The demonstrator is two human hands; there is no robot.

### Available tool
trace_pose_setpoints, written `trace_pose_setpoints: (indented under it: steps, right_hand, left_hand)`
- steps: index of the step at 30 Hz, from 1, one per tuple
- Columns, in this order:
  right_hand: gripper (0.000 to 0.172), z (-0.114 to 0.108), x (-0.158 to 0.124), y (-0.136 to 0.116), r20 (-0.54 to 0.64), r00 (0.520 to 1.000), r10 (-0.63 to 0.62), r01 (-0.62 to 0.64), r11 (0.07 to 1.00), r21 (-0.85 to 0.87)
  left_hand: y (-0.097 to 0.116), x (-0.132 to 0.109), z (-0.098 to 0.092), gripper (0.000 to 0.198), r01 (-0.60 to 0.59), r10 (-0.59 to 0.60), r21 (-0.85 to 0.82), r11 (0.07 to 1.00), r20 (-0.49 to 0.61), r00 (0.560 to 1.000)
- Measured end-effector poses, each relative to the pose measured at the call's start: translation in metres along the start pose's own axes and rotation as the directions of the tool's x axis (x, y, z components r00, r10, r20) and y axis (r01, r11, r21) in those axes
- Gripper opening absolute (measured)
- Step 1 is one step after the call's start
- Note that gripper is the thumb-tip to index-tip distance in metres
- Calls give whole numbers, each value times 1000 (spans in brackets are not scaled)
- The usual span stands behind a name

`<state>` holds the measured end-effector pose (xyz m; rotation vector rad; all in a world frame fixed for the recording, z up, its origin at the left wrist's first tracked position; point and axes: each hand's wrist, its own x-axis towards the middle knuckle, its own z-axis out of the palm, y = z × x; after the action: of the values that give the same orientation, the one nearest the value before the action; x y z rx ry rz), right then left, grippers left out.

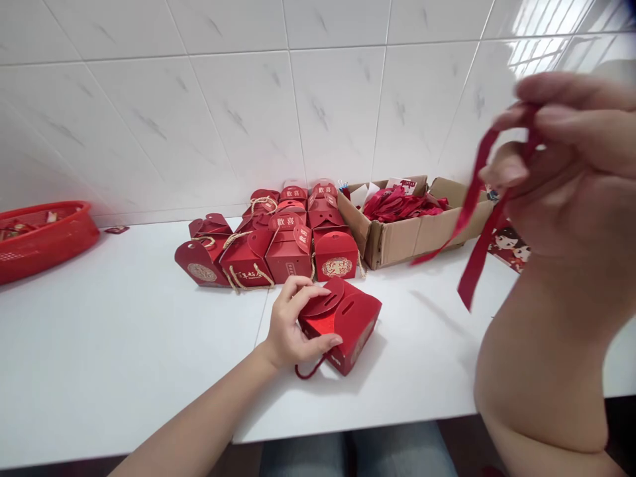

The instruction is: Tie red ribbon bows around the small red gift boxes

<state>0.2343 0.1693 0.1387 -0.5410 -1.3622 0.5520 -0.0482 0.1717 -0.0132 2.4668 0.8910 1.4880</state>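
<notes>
Now left hand (293,321) grips the red box (345,324); right hand (566,165) pinches ribbon (474,212).

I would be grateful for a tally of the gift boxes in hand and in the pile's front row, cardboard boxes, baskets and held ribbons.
Gift boxes: 5, the gift box under the left hand and 4 front-row boxes
Cardboard boxes: 1, the cardboard box
Baskets: 1, the red basket
Ribbons: 1, the ribbon in the right hand
Total: 8

One cardboard box (407,240), one red basket (47,246), one ribbon (477,257) and roughly eleven gift boxes (288,257) are counted.
</notes>
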Motion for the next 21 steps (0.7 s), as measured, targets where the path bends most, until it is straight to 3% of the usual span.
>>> trace_pose_setpoints:
  steps: [2, 4, 7, 9, 11, 13, 16, 19, 21]
  right_hand:
    - [41, 22, 0, 2, 103, 995, -3, -5, 997, 76]
    - [52, 42, -2, 10, 254, 963, 95, -130, 983, 127]
    - [59, 67, -10, 27, 474, 847, 242, -327, 939, 105]
    - [61, 81, -17, 40, 562, 778, 282, -373, 927, 51]
    - [65, 93, -23, 51, 592, 751, 293, -364, 932, 1]
    - [67, 100, -26, 58, 572, 768, 288, -324, 945, -41]
    - [64, 106, -24, 59, 458, 845, 275, -231, 961, -151]
    - [47, 97, -20, 48, 286, 929, 235, -139, 937, -321]
    - [35, 77, -19, 41, 193, 962, 195, -96, 899, -428]
  left_hand:
    - [1, -1, -2, 59, -26, 25, -30, 999, -19, 999]
    - [3, 0, -4, 60, 0, -2, -98, 995, -13, 1000]
    - [4, 5, -6, 69, 163, -144, -270, 949, 86, 986]
    - [4, 9, -6, 68, 302, -257, -422, 855, 162, 953]
    - [5, 12, -6, 52, 436, -373, -543, 717, 229, 899]
    - [7, 15, -6, 30, 531, -470, -615, 583, 278, 838]
    - [8, 20, -8, 16, 562, -561, -720, 407, 288, 776]
    - [4, 25, -11, 13, 465, -602, -846, 260, 234, 763]
    - [0, 27, -14, 19, 392, -604, -894, 217, 193, 773]
